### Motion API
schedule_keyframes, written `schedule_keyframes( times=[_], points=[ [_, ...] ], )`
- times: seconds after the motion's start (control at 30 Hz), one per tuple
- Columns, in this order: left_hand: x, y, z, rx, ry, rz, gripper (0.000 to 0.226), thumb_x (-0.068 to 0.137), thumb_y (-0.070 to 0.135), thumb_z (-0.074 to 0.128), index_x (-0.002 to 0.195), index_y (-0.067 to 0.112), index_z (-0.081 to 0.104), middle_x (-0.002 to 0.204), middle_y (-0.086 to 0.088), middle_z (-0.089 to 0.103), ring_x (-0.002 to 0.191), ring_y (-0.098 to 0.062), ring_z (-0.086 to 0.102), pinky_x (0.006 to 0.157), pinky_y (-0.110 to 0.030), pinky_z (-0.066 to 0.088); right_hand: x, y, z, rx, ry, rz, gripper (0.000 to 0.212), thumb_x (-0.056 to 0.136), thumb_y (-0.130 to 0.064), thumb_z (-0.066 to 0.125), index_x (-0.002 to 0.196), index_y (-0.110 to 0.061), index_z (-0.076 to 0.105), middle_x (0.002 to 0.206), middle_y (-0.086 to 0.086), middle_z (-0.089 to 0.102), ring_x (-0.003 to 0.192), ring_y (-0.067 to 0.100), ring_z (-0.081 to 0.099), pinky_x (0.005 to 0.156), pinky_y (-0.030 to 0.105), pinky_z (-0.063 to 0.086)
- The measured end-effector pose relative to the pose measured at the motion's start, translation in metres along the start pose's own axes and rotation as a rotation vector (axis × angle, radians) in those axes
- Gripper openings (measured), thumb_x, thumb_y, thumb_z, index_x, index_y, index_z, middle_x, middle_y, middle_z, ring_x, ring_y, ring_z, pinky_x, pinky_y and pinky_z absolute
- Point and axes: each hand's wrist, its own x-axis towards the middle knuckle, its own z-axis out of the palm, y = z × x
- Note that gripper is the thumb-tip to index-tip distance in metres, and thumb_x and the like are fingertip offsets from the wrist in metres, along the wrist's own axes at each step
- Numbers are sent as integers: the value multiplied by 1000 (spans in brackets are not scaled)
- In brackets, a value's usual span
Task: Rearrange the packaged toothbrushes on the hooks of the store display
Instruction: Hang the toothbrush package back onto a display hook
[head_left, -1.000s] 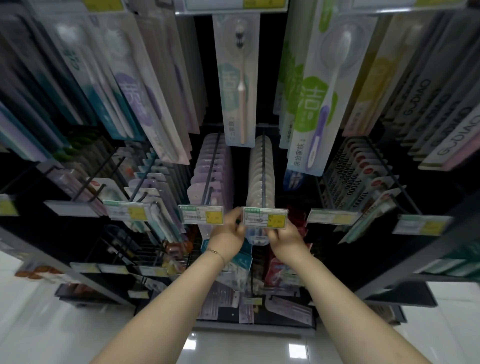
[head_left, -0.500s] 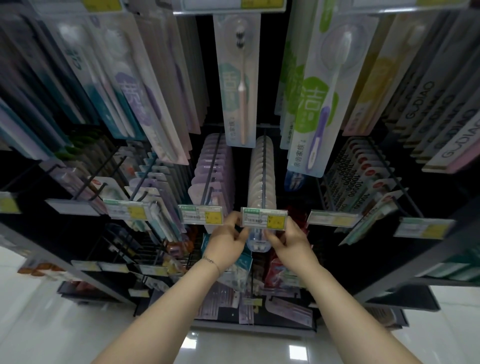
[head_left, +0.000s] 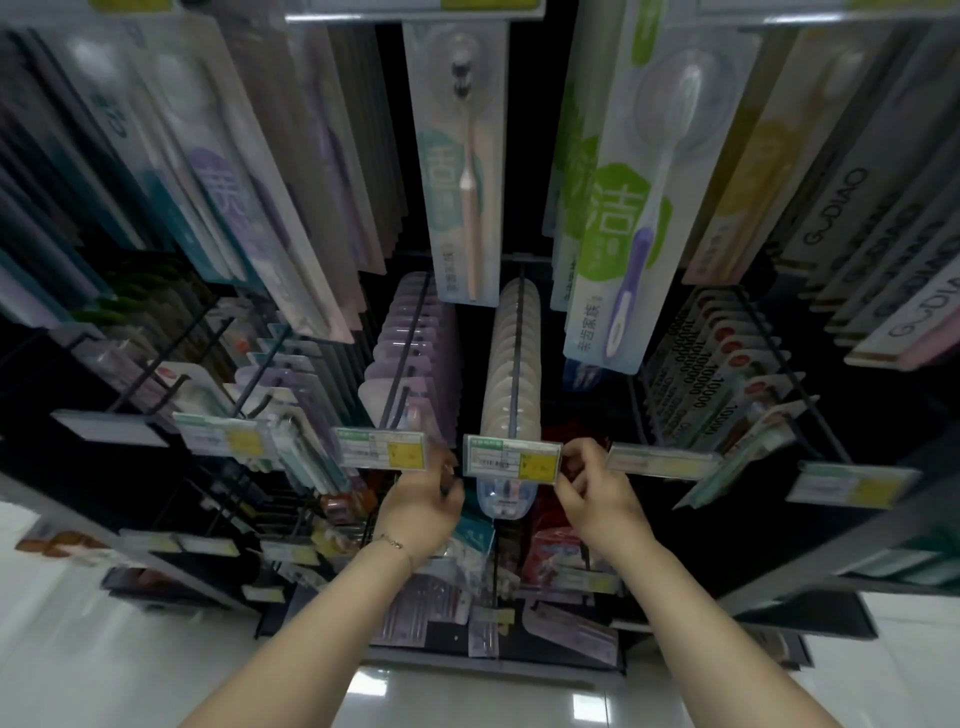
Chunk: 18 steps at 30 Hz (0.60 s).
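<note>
A row of cream packaged toothbrushes (head_left: 511, 358) hangs on the centre hook behind a price tag (head_left: 511, 456). The front pack (head_left: 501, 500), clear with a bluish tint, hangs just below the tag. My left hand (head_left: 426, 501) is left of this pack with its fingers curled, a small gap from the pack's edge. My right hand (head_left: 597, 493) is to the right, thumb and fingertips pinched at the tag's right end; whether they grip it is unclear. A row of lilac packs (head_left: 415, 358) fills the hook to the left.
Long toothbrush cards hang from the upper row, one with a pink brush (head_left: 460, 166) and one green and purple (head_left: 631, 218). More hooks with price tags stand left (head_left: 221, 439) and right (head_left: 660, 460). Lower rows of packs (head_left: 561, 561) hang under my hands. White floor lies below.
Both hands were closed around the front pack under the price tag. They have moved apart sideways, and the pack now hangs visible between them.
</note>
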Motion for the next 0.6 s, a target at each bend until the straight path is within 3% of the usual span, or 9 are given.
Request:
schedule_keyframes(
  times=[0.1, 0.23, 0.33, 0.6],
  points=[
    [4, -8, 2, 103, 19, 5, 25, 96, 29, 48, 121, 29, 47, 91, -2, 66, 76, -25, 63, 65, -38, 55, 5, 3, -3, -17, 6, -15, 24, 96, -36, 57, 116, -34, 44, 84, -10, 48, 72, 5, 49, 53, 21, 32],
    [-1, -25, 3, 210, -78, 35, 8, 96, 29, 47, 103, 27, 50, 100, 3, 61, 85, -22, 61, 71, -36, 53, 9, 2, -2, -100, 21, -80, 24, 96, -32, 55, 118, -27, 47, 103, -8, 47, 81, 11, 49, 67, 28, 40],
    [-10, -48, 1, 341, -160, 122, 10, 94, 29, 49, 101, 23, 53, 101, 3, 60, 86, -22, 62, 67, -33, 49, 9, 1, -1, -137, 15, -98, 25, 97, -31, 54, 120, -25, 47, 113, -3, 49, 91, 17, 52, 74, 36, 49],
    [-37, -39, 26, 569, -417, 380, 24, 91, 26, 42, 112, 20, 53, 110, -3, 63, 93, -28, 63, 72, -37, 49, 6, 1, -4, -291, 72, -151, 22, 97, -29, 50, 117, -18, 52, 109, 2, 52, 99, 22, 53, 79, 37, 48]
  ],
)
